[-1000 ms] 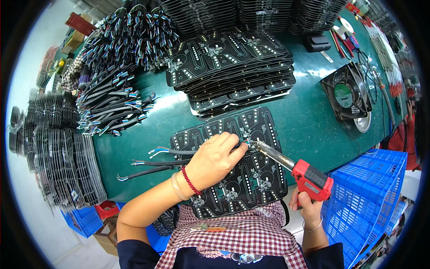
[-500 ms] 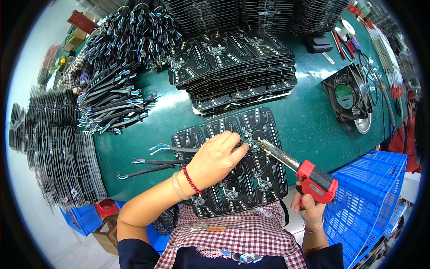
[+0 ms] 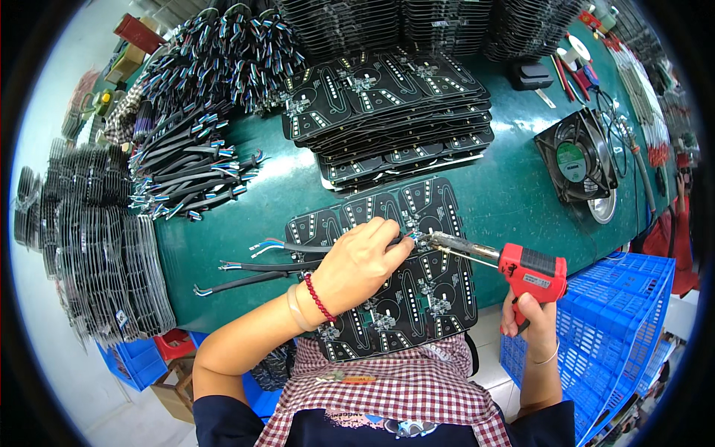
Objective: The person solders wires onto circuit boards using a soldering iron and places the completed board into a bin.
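A black cable is pinched between thumb and forefinger of the left hand (image 3: 365, 253), its coloured wire ends (image 3: 415, 236) lying over the circuit panel (image 3: 402, 298), near the panel's middle. The red soldering gun (image 3: 532, 272) is gripped in the right hand (image 3: 532, 316), fingers wrapped around the handle; its tip is at or just beside the wire ends, contact too small to be confirmed. For a sound joint, it is judged that the wires should be held flat and motionless on their pads, the tip applied squarely and briefly, and the cable not released until the joint has set. The fingertips are very near the hot end, so the barrel is best angled away from them. Three loose black cables (image 3: 246, 281) extend left past the panel edge; their inner ends are hidden by the left hand, and a snag by the forearm is considered possible. Beyond the panel, a stack of similar panels (image 3: 387, 97) limits room on the far side. A heap of cables (image 3: 194, 167) is noted at far left, a black fan (image 3: 573, 160) at right, and a blue crate (image 3: 611, 328) beside the right forearm.
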A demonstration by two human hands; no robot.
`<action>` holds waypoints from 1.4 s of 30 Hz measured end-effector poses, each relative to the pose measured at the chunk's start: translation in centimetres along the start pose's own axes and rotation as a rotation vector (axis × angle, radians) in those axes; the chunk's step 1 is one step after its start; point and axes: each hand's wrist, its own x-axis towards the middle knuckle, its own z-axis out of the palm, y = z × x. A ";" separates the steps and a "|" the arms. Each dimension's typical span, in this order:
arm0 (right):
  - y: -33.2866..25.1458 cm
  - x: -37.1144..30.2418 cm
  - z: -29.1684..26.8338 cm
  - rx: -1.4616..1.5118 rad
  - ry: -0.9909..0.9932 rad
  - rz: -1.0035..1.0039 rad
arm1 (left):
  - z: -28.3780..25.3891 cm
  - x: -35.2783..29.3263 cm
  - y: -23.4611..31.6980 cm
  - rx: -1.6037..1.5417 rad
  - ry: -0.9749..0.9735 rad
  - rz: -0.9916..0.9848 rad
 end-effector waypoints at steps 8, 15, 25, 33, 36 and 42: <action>-1.6 0.5 0.2 0.092 0.005 0.051 | 0.1 -0.1 0.2 0.021 0.023 0.024; -1.1 1.0 0.1 0.168 -0.002 0.038 | 0.1 -0.1 0.3 0.073 0.019 0.047; -1.6 0.4 0.2 0.173 0.013 -0.010 | -0.1 -0.1 0.5 0.108 -0.007 0.052; -0.7 -0.5 0.5 0.210 0.056 -0.055 | 0.0 -0.5 1.0 0.169 -0.014 0.007; -0.2 -0.8 0.7 0.278 0.078 -0.133 | -0.5 -0.7 2.5 0.263 -0.008 -0.087; 1.3 -1.7 0.3 0.367 0.190 -0.243 | -6.9 -5.2 -4.4 0.519 0.098 -0.456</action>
